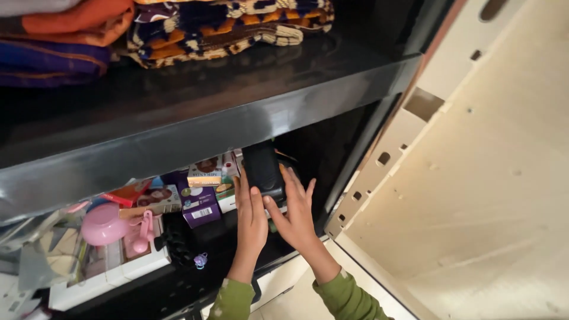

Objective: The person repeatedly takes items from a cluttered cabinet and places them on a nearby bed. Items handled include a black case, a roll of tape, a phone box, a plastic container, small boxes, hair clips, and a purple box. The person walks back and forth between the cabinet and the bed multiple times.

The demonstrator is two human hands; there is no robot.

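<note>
Both my hands grip the black box [264, 169] on the lower shelf [178, 284] — left hand [251, 222] beneath, right hand [296, 216] at its side. Tilted carelessly, it might knock the small cartons [204, 172] beside it — they're packed close.

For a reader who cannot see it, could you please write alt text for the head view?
Two hands, left hand and right hand, grip a black box on a cupboard's lower shelf, beside small cartons and a pink plastic pot. Folded cloths lie on the dark shelf above.
</note>
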